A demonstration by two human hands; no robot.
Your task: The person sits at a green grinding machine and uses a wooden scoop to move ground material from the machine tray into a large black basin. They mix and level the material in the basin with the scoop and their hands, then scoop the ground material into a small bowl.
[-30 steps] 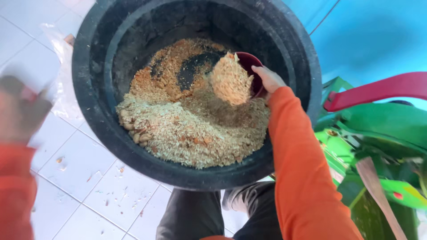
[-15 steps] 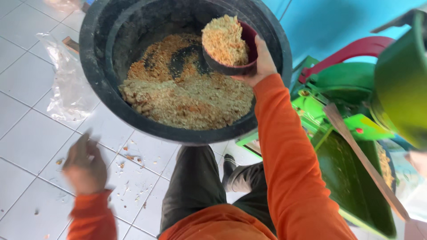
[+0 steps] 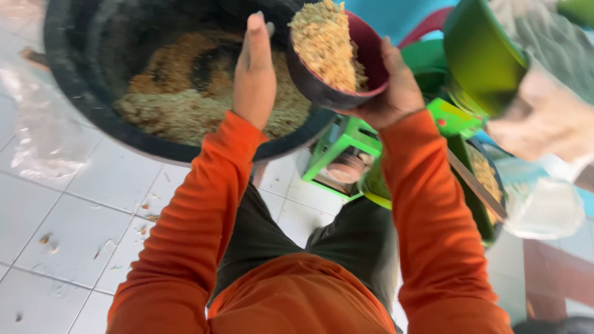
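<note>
Now my right hand (image 3: pixel 396 93) cupped the dark red bowl (image 3: pixel 337 65) from beneath, fingers clamped around its far side, its mouth tilted up and leftward (heaped with tan crumbly feed (image 3: pixel 325 40)) over the rim of the black tub (image 3: pixel 74 93). My left hand (image 3: pixel 253 74) stood flat beside it, fingers together, pointing away, arm outstretched.

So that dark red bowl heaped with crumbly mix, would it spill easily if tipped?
Probably yes. The dark red bowl is heaped above its rim with loose, crumbly mix, so grains would likely slide off. It already leans in the right hand. It seems light enough for one hand.
</note>
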